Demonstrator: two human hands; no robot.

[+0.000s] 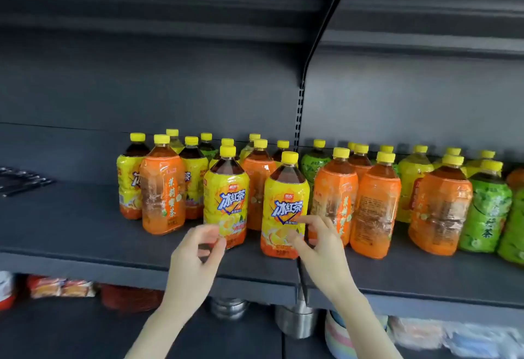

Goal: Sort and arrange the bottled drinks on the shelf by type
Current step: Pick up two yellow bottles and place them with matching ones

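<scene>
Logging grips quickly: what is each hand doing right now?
Left hand: fingers curled by the front-left yellow bottle, blurred; grip cannot be told.
Right hand: curled beside the front-right yellow bottle; grip cannot be told.

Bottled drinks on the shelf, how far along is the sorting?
Early. Done: green-label bottles mostly gather at the right end. In hand: the left hand and right hand are at the two front yellow-label bottles; whether they grip is too blurred to tell. Left: orange-label bottles and yellow ones stand mixed along the shelf.
</scene>
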